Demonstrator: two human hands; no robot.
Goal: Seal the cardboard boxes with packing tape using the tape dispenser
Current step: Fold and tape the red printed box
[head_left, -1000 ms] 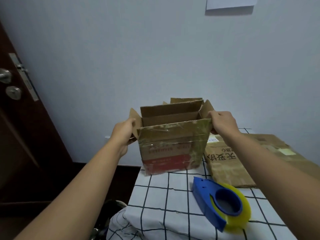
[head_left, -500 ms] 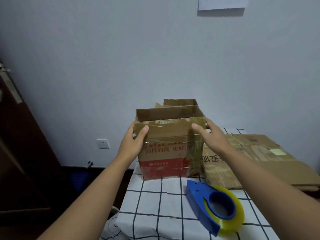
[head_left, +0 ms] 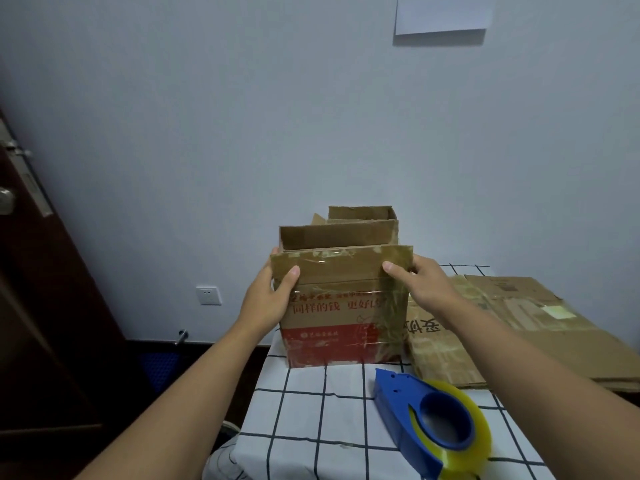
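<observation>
Thumbs pressed to the front and fingers curled round the sides, the left hand (head_left: 268,299) and right hand (head_left: 420,287) grip the near top flap of an open cardboard box (head_left: 343,320), which stands upright at the far edge of a table (head_left: 311,420) covered in a black-checked white cloth. The blue tape dispenser (head_left: 429,422), loaded with a yellowish roll, lies untouched in front of the box, beside flattened cardboard (head_left: 512,327) on the right.

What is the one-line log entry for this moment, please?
step: fold flaps | left hand: grips box front flap | right hand: grips same flap | tape dispenser: on table, untouched | box: open, unsealed
</observation>
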